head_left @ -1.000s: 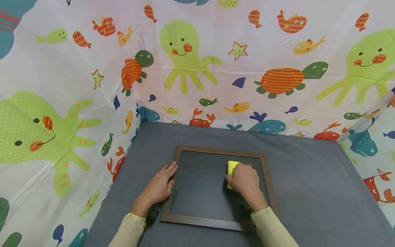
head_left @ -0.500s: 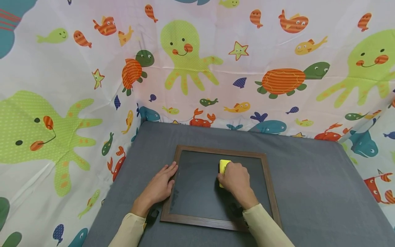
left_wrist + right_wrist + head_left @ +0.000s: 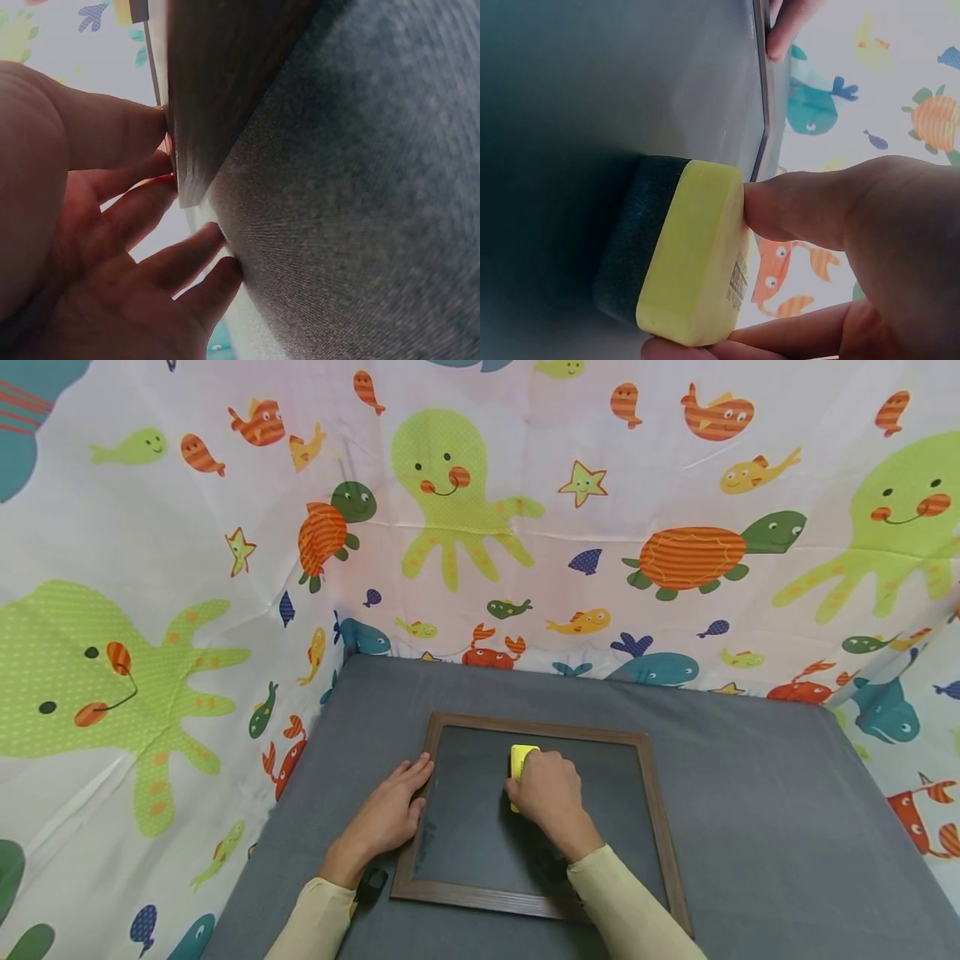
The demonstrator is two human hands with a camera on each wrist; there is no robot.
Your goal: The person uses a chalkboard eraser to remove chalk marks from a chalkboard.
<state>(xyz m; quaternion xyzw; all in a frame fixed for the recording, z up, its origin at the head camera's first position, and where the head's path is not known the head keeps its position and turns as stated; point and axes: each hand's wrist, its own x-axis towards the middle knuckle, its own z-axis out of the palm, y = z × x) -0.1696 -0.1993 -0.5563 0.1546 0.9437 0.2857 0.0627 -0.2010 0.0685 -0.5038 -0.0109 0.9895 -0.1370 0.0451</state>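
A blackboard (image 3: pixel 465 827) in a brown wooden frame lies on the grey cloth. My right hand (image 3: pixel 551 797) grips a yellow board eraser (image 3: pixel 522 760), its thumb on one side and fingers on the other. In the right wrist view the eraser (image 3: pixel 697 247) has its dark felt side against the board surface. My left hand (image 3: pixel 386 814) rests on the left edge of the frame, fingers spread and fairly straight. In the left wrist view the thumb and some fingertips touch the frame (image 3: pixel 202 97), while other fingertips reach the cloth.
Grey cloth (image 3: pixel 757 810) covers the table around the board. White curtains (image 3: pixel 555 518) printed with sea animals hang behind and at both sides. A small dark object (image 3: pixel 372 887), apparently worn at the left wrist, sits near the frame's lower left corner.
My right hand has slid the eraser leftward across the board, from the right part toward the middle. The left hand and the frame have stayed in place.
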